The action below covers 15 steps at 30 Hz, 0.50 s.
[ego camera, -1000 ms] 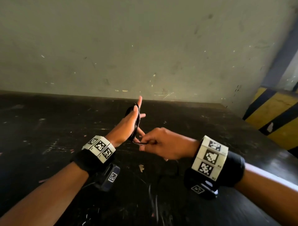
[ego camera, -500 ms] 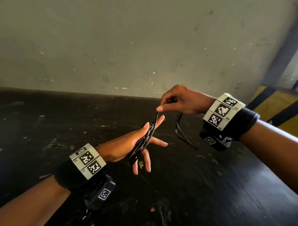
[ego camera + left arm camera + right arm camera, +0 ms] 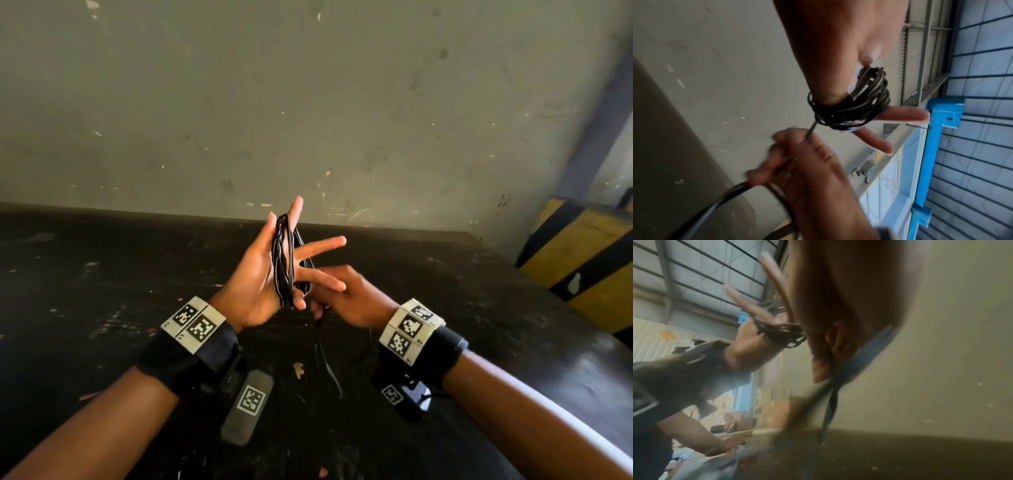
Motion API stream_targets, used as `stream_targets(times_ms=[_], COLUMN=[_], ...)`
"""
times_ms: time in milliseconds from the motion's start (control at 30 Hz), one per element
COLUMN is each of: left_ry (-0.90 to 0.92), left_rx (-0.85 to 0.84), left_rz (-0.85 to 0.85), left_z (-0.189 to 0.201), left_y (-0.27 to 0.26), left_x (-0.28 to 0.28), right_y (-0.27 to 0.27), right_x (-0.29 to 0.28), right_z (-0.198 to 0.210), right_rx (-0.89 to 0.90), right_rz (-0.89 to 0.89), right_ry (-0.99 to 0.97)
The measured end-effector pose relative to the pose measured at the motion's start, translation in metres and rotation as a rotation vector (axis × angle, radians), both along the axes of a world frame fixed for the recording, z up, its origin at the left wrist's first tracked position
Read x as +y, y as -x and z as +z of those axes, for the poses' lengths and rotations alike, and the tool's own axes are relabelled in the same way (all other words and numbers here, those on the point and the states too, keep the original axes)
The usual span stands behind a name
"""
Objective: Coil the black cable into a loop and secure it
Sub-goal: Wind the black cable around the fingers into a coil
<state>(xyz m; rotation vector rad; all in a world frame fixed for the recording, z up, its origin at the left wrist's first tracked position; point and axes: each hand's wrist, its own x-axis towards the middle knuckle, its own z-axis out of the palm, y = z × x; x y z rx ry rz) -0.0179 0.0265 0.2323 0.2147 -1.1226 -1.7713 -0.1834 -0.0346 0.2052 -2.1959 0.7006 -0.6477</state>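
Observation:
The black cable (image 3: 283,260) is wound in several turns round my left hand (image 3: 270,270), which stands upright over the dark table (image 3: 102,274) with fingers straight and spread. In the left wrist view the coil (image 3: 851,110) wraps the base of the fingers. My right hand (image 3: 346,298) sits just right of and below the left palm and pinches the free run of cable (image 3: 809,131). The loose tail (image 3: 327,363) hangs down from it to the table. The right wrist view is blurred; the cable strand (image 3: 831,402) drops from the fingers there.
A grey scuffed wall (image 3: 308,102) rises behind the table. A yellow and black striped barrier (image 3: 582,253) stands at the right. Small scraps (image 3: 298,370) lie on the table under my hands.
My right hand came down from above the left fingertips to below the left palm, carrying the cable round. My left hand has turned upright and now carries more turns.

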Motion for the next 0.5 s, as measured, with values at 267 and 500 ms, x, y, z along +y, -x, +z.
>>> stream_targets(times_ms=[267,500], left_ry=[-0.050,-0.071], left_rx=[0.030,-0.004], left_rz=[0.150,0.131], left_z=[0.004,-0.007], left_y=[-0.015,-0.017], left_x=[-0.013,-0.013], right_y=[-0.004,-0.007], right_x=[0.005,0.004], right_z=[-0.037,-0.037], right_rx=[0.324,0.351], right_rz=[0.029,-0.017], right_ry=[-0.003,-0.082])
